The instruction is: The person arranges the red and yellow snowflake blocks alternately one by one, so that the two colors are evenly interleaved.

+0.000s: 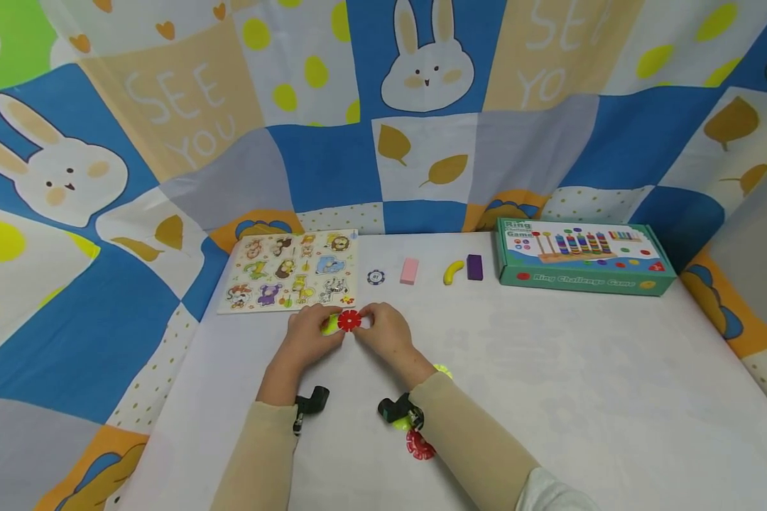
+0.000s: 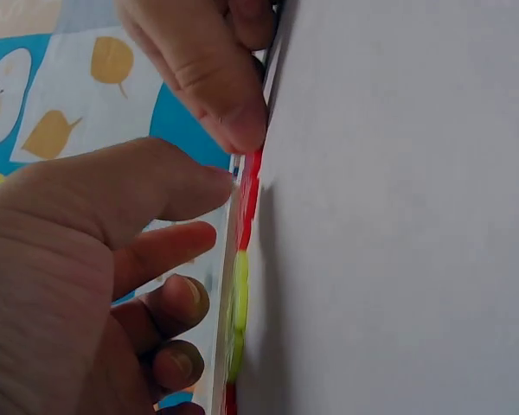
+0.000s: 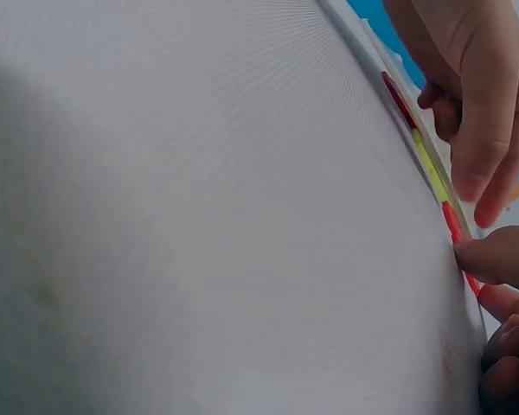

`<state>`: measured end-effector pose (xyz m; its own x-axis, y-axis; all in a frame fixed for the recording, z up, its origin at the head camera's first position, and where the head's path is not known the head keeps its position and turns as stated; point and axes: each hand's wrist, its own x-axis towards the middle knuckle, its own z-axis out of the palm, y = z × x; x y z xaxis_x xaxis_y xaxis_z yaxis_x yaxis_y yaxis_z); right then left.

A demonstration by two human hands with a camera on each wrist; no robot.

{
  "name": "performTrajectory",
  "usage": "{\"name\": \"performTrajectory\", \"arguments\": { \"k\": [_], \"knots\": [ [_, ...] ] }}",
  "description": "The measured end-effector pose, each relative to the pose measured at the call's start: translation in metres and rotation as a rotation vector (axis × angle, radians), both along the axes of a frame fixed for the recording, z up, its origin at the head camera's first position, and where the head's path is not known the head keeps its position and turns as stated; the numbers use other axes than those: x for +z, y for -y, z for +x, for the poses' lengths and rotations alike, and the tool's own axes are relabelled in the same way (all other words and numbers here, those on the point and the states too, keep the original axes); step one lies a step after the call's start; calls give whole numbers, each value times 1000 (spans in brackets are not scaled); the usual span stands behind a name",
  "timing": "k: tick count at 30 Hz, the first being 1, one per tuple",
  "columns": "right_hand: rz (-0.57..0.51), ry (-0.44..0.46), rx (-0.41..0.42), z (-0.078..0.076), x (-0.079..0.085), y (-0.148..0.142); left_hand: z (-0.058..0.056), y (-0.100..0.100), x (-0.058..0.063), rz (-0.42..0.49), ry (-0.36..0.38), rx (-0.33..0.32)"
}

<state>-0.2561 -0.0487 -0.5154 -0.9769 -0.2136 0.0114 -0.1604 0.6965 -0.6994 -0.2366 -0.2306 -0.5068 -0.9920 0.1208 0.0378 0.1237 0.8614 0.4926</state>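
Observation:
A short row of toothed plastic discs, a red disc joined to a yellow-green disc with another red disc at the far end, lies edge-on in both wrist views, low over the white table. My right hand pinches the near red disc between thumb and finger. My left hand is beside the yellow-green disc and hides part of the row in the head view. Its fingers are loosely bent, the tips right by the discs' edges.
An animal picture board lies just beyond my hands. Farther right are a round chip, pink block, toy banana, purple block and green game box. A loose red disc lies by my right forearm.

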Motion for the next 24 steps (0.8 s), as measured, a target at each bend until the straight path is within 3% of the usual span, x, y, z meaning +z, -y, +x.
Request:
{"name": "performTrajectory", "arguments": {
  "k": [11, 18, 24],
  "knots": [
    [-9, -1, 41, 0, 5, -2, -4, -8, -9, -82, -40, -25],
    [-130, 69, 105, 11, 21, -13, -4, -8, -13, -83, -65, -32],
    [-186, 76, 161, 28, 43, -24, -4, -7, -13, -85, -75, -34]
  ]
}}
